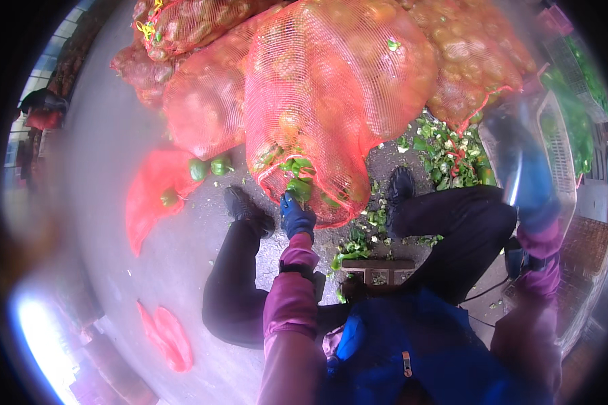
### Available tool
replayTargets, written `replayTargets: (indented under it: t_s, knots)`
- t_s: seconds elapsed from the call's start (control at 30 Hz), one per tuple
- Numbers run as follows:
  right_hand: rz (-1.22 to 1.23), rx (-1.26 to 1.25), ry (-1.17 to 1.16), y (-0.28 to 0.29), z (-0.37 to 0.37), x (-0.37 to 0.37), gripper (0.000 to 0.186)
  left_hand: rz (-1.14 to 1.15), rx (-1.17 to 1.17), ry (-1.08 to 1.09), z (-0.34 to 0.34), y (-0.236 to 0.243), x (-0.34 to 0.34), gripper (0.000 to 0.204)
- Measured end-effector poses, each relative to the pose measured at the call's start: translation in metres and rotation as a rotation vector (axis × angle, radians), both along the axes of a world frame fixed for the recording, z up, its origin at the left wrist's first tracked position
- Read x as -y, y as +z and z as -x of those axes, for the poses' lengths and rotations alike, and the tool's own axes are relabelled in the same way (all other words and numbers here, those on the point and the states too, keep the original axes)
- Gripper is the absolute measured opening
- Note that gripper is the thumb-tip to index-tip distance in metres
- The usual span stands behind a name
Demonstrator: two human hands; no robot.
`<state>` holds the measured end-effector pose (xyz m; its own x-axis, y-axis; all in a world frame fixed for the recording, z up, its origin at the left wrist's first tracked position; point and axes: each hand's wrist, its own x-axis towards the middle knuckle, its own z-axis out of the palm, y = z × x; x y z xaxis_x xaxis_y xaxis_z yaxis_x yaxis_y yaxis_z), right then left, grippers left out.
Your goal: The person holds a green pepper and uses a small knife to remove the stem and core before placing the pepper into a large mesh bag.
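My left hand [296, 217], in a blue glove, reaches into the open mouth of a big red mesh sack [331, 88] lying in front of me. Its fingers close on a green pepper [299, 188] at the sack's opening. My right hand [523, 177], also gloved in blue, is raised at the right and motion-blurred. It hovers beside a white plastic crate [566, 162], and whether it holds anything cannot be made out. Both sleeves are pink.
Several more full red mesh sacks [203, 101] pile up behind. Loose green peppers [209, 167] and an empty red net bag [150, 199] lie on the grey floor at left, another red bag [165, 334] nearer. Green scraps [446, 155] litter the floor. I sit on a low wooden stool [378, 268].
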<state>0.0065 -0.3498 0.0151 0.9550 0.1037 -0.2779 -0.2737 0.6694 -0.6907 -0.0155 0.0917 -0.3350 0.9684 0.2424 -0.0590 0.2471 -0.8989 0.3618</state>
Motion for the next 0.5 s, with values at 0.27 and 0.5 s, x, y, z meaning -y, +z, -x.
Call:
replayTargets:
  t_s: [0.27, 0.5]
  knots:
    - [0.417, -0.596, 0.267, 0.0, -0.018, -0.108, 0.055, 0.275, -0.502, 0.369, -0.083, 0.007, 0.038, 0.078]
    - [0.598, -0.339, 0.341, -0.003, -0.023, -0.135, 0.057, 0.87, -0.213, 0.68, -0.035, -0.081, -0.013, 0.057]
